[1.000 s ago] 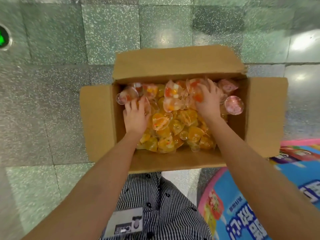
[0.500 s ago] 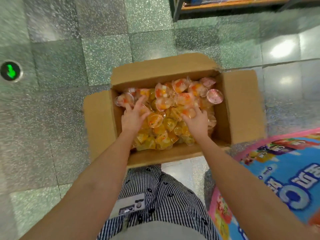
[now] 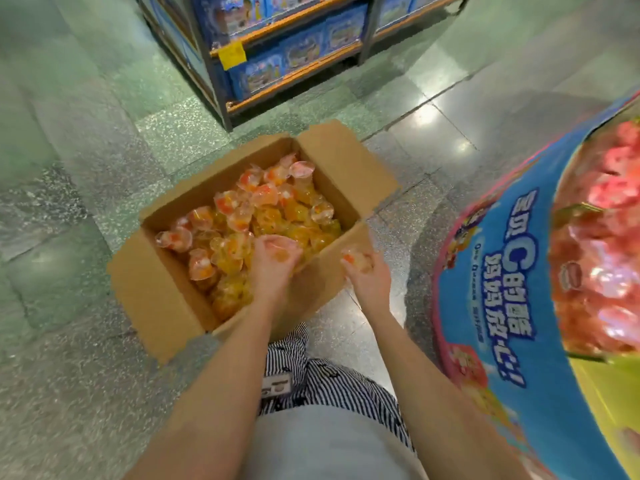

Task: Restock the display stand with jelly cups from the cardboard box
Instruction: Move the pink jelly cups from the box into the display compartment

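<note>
- The display stand (image 3: 498,306), a big round tub with a blue printed wall, rises on the person's right, just beside the box. A pink-red heap (image 3: 606,244) shows inside it, too blurred to make out piece by piece.
- A shelf unit (image 3: 294,64) stacked with blue packs stands beyond the box, well apart from the work.
- The cardboard box (image 3: 156,299) sits open on the tiled floor (image 3: 86,150) in front of the person, flaps folded outward.
- The jelly cups (image 3: 263,209), orange and red, lie in a loose heap filling much of the box.
- The left hand (image 3: 273,271) is inside the box by its near wall, fingers curled round a small clutch of cups.
- The right hand (image 3: 369,282) is just past the box's near right corner, between box and stand. Its fingers are closed on at least one cup, though I can't tell how many.
- To my eye the gathering is done and the carry is starting. Next, both hands need to swing right, clear the stand's rim, and loosen over the heap without spilling.
</note>
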